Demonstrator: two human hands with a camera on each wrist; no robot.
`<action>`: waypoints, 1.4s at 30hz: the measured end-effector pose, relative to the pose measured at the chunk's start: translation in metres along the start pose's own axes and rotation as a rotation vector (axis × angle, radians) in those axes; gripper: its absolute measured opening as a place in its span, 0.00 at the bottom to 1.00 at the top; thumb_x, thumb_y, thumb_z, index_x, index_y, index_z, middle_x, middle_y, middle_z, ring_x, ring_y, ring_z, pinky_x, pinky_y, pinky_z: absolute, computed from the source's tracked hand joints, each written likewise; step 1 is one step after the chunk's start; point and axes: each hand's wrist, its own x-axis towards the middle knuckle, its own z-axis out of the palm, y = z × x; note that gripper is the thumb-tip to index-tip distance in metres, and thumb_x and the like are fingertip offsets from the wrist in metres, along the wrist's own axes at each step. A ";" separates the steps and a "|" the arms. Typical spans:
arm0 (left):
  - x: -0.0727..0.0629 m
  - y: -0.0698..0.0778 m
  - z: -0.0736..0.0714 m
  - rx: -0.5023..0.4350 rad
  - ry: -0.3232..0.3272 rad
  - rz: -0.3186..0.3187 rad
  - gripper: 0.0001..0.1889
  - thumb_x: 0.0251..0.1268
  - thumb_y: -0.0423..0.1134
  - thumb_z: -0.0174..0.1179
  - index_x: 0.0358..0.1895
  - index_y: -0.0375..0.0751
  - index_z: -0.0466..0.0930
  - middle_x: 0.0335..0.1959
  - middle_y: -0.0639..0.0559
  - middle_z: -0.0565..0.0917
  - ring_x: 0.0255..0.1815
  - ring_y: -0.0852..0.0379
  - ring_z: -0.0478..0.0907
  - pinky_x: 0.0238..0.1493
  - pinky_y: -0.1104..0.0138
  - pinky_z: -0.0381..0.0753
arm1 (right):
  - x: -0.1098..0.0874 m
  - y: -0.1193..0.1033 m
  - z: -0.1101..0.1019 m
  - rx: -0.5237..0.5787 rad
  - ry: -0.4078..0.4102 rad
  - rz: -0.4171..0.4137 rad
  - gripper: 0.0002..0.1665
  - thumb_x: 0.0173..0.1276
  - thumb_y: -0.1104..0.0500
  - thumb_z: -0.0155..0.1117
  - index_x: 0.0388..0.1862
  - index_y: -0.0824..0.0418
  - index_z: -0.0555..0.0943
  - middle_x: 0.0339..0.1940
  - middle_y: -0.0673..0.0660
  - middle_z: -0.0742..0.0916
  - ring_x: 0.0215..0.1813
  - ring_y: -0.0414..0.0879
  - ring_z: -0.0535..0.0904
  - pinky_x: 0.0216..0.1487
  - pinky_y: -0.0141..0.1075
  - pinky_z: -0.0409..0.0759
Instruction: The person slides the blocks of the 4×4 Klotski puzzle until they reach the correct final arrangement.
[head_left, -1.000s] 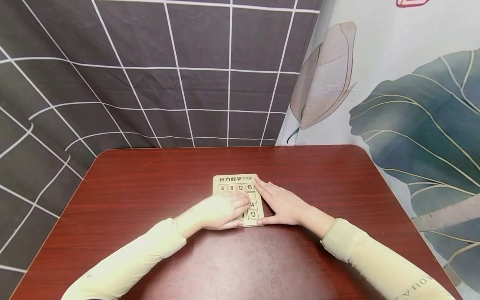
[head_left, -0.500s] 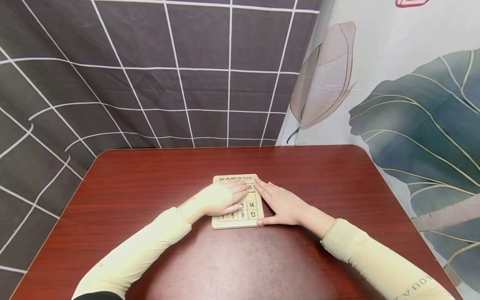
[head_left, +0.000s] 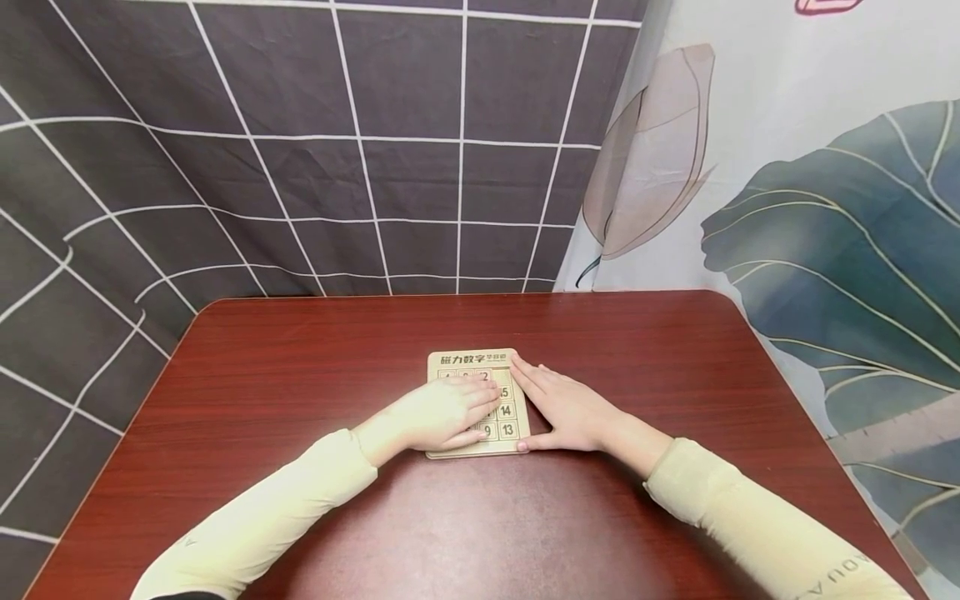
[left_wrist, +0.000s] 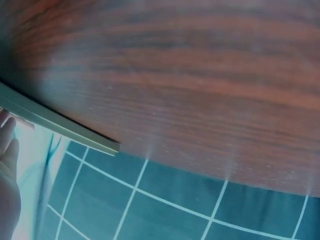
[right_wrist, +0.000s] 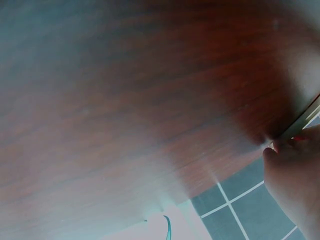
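A pale number sliding puzzle (head_left: 514, 423) lies flat on the table in the head view. My left hand (head_left: 448, 412) lies over its middle and left side, fingers extended and fingertips on the tiles beside the 15 tile (head_left: 505, 393). Above that tile, the top right slot of the grid is vacant. Tiles 14, 13 and 9 show; others are covered by the hand. Along the puzzle's right edge rests my right hand (head_left: 573, 411), fingers straight at the upper corner and thumb at the lower one. In the left wrist view, the puzzle's edge (left_wrist: 60, 122) shows beside some fingers.
The puzzle sits on a reddish-brown wooden table (head_left: 315, 350) with rounded far corners. Behind it hangs a dark grey cloth (head_left: 405, 183) with white grid lines. A white curtain (head_left: 652, 242) with large leaf prints is on the right.
My left hand went up over the puzzle's top row, then came back down. The 15 tile slid down one place, from the top row to the second. My right hand stays still.
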 end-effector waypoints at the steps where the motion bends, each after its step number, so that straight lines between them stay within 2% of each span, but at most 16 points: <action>1: 0.000 0.000 0.000 0.005 -0.004 -0.001 0.28 0.81 0.54 0.54 0.72 0.39 0.78 0.72 0.45 0.82 0.74 0.51 0.79 0.79 0.60 0.75 | 0.000 0.000 0.000 -0.002 -0.001 0.001 0.69 0.68 0.26 0.66 0.88 0.67 0.50 0.91 0.61 0.51 0.88 0.56 0.59 0.88 0.52 0.60; 7: -0.004 -0.007 0.000 -0.018 -0.014 -0.025 0.29 0.81 0.54 0.54 0.73 0.38 0.76 0.73 0.45 0.81 0.76 0.50 0.77 0.80 0.59 0.74 | 0.000 0.001 0.001 -0.004 -0.002 -0.002 0.69 0.68 0.26 0.65 0.88 0.67 0.49 0.91 0.62 0.51 0.88 0.57 0.59 0.88 0.52 0.60; 14: -0.013 -0.023 -0.003 -0.057 -0.019 -0.117 0.29 0.80 0.54 0.56 0.73 0.37 0.77 0.73 0.43 0.81 0.76 0.48 0.77 0.81 0.56 0.73 | 0.000 0.000 0.000 -0.004 0.017 -0.016 0.69 0.68 0.25 0.66 0.87 0.68 0.52 0.91 0.63 0.53 0.87 0.57 0.60 0.87 0.54 0.62; 20: -0.016 -0.025 -0.002 -0.037 -0.004 -0.107 0.28 0.79 0.53 0.57 0.70 0.36 0.79 0.71 0.41 0.82 0.73 0.46 0.79 0.79 0.56 0.76 | 0.000 0.000 0.000 0.006 -0.006 0.002 0.69 0.68 0.26 0.66 0.88 0.67 0.50 0.91 0.61 0.50 0.88 0.56 0.58 0.88 0.52 0.60; 25: -0.011 -0.023 -0.004 -0.046 0.003 -0.107 0.28 0.79 0.52 0.58 0.70 0.36 0.79 0.70 0.42 0.83 0.73 0.46 0.80 0.79 0.56 0.75 | 0.001 0.000 0.001 0.007 -0.006 0.005 0.69 0.67 0.26 0.67 0.88 0.67 0.50 0.91 0.61 0.50 0.88 0.55 0.58 0.88 0.52 0.60; 32: 0.007 -0.017 -0.003 -0.087 -0.064 -0.133 0.29 0.81 0.53 0.53 0.73 0.36 0.76 0.73 0.42 0.80 0.77 0.48 0.76 0.82 0.57 0.72 | 0.000 0.000 -0.001 0.011 -0.005 0.006 0.69 0.68 0.26 0.67 0.88 0.67 0.49 0.91 0.61 0.50 0.88 0.56 0.58 0.88 0.52 0.60; 36: 0.014 -0.017 0.000 -0.080 -0.078 -0.141 0.29 0.82 0.53 0.52 0.73 0.37 0.77 0.73 0.43 0.80 0.77 0.49 0.76 0.83 0.58 0.71 | -0.001 0.000 -0.001 0.009 0.003 0.000 0.69 0.68 0.26 0.67 0.88 0.67 0.50 0.91 0.62 0.51 0.88 0.58 0.60 0.88 0.53 0.61; 39: 0.012 -0.019 0.002 -0.086 -0.089 -0.149 0.30 0.83 0.54 0.51 0.74 0.37 0.75 0.75 0.44 0.79 0.78 0.49 0.75 0.83 0.58 0.70 | -0.001 0.000 -0.001 0.004 0.002 0.002 0.69 0.68 0.26 0.66 0.88 0.67 0.50 0.91 0.62 0.51 0.88 0.58 0.60 0.88 0.53 0.61; 42: 0.004 -0.022 0.003 -0.097 -0.072 -0.147 0.30 0.83 0.54 0.51 0.76 0.37 0.74 0.76 0.44 0.78 0.78 0.49 0.74 0.83 0.58 0.70 | 0.000 0.001 0.000 0.006 -0.006 0.009 0.69 0.67 0.26 0.66 0.88 0.66 0.49 0.91 0.60 0.50 0.88 0.57 0.59 0.88 0.52 0.60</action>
